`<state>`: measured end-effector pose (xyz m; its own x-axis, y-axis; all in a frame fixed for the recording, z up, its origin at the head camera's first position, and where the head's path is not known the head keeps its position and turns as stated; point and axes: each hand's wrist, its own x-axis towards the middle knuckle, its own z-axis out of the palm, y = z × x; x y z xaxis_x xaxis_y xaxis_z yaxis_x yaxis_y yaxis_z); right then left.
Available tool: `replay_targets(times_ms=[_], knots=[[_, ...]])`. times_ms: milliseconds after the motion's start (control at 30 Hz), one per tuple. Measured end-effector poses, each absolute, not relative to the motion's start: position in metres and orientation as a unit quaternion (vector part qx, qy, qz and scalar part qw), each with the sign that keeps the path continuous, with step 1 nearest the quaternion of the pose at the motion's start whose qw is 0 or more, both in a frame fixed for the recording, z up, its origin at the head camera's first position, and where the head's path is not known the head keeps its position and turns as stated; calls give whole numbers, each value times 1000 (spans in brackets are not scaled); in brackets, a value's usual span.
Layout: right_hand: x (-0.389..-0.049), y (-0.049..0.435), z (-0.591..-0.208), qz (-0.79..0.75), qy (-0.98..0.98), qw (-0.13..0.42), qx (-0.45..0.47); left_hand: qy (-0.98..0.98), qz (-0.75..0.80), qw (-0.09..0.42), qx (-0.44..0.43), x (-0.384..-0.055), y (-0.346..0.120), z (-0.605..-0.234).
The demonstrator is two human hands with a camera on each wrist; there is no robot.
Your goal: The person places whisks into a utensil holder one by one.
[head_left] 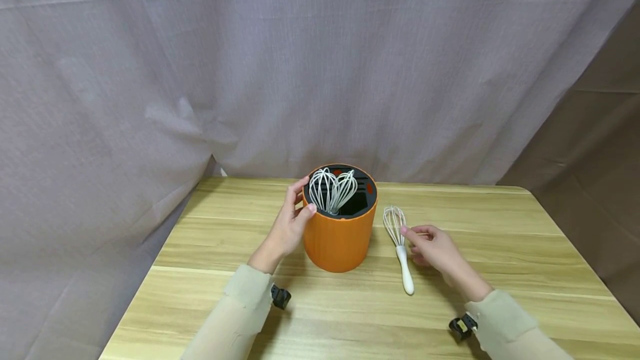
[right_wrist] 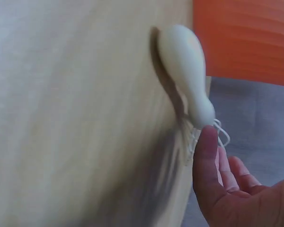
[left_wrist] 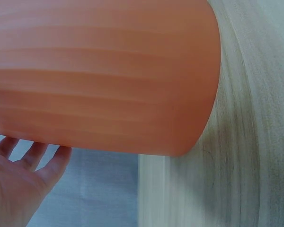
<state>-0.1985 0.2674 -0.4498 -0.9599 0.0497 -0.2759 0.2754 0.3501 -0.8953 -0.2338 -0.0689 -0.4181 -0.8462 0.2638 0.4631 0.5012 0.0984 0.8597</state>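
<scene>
An orange round utensil holder [head_left: 336,246] with a black slotted top stands upright on the table. Two white whisks [head_left: 332,190] stick out of it, wire heads up and handles hidden inside. My left hand [head_left: 290,224] grips the holder's left side at the rim, thumb in front and fingers behind. Right of the holder, another whisk [head_left: 402,257] lies on the table, its white handle [right_wrist: 184,61] toward me. My right hand [head_left: 434,249] is at its right side, one fingertip at the wires just above the handle and the other fingers loosely bent.
The wooden table [head_left: 225,221] ends at a grey curtain [head_left: 350,71] behind the holder. A brown cloth [head_left: 585,143] hangs at the right. Black wrist cameras hang below both sleeves, near the tabletop.
</scene>
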Motion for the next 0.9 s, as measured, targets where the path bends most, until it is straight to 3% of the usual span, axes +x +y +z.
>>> replay_targets(times_ms=[233,900], knots=[[-192,266,-461,-571,800,139,122,-740,-615,102,-252,-238,-69,-428],[-191,261,-475,-556,813,139,107,-745,-611,104,-248,-238,-68,-427]])
